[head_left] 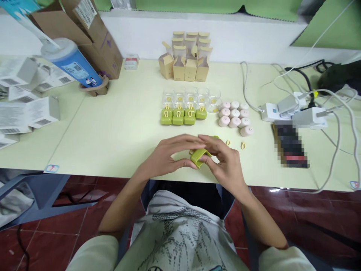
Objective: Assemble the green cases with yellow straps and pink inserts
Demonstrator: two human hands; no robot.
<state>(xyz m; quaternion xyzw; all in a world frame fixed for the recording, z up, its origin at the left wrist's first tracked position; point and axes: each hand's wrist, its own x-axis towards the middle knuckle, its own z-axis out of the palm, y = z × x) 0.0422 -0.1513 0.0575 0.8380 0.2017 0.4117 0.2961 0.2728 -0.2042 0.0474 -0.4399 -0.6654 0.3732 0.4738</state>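
My left hand (169, 156) and my right hand (222, 160) meet over the near edge of the pale table (113, 128), both closed around a small green case part (199, 156). Beyond them stand several finished green cases (180, 116) with yellow loops, a row of clear lids (191, 97) and a cluster of pink round pieces (235, 116). Two small yellow loops (235, 144) lie loose just right of my right hand.
Small tan boxes (187, 56) are stacked at the back centre. A blue-labelled tube (72, 62), a cardboard box (93, 34) and white cartons (25, 109) sit left. Chargers, a power strip (293, 109) and cables lie right, beside a dark blurred object (290, 145).
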